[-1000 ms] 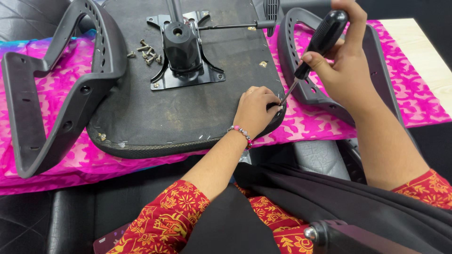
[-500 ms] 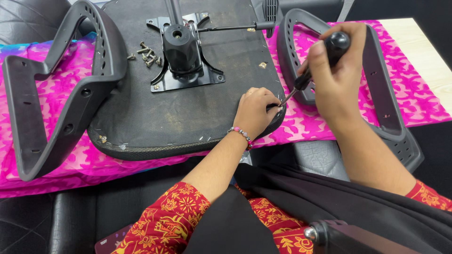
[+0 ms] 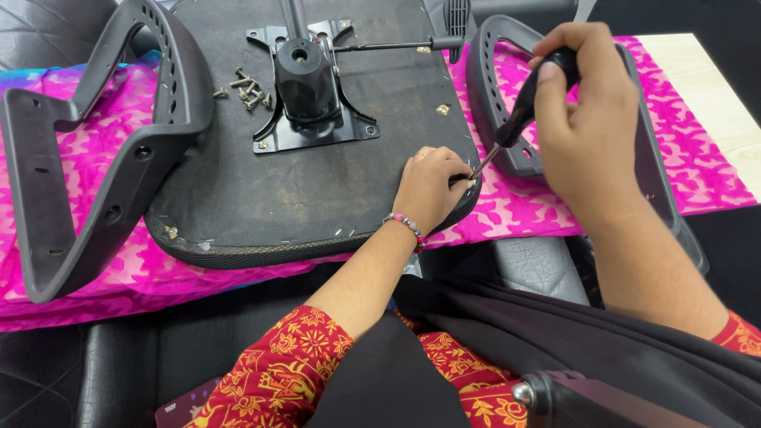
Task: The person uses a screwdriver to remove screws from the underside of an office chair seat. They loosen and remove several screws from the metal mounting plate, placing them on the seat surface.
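We saw a bright pink patterned cloth (image 3: 523, 210) spread across the work surface, with a strip of blue and green showing at its far left edge. Under the cloth at the upper right, a pale wooden tabletop (image 3: 717, 91) lay bare. Black padded leather seating (image 3: 119, 364) filled the lower left, and another quilted black cushion (image 3: 36, 32) sat in the upper left corner. The far right was dark. The light was even and bright, throwing only soft shadows on the cloth.
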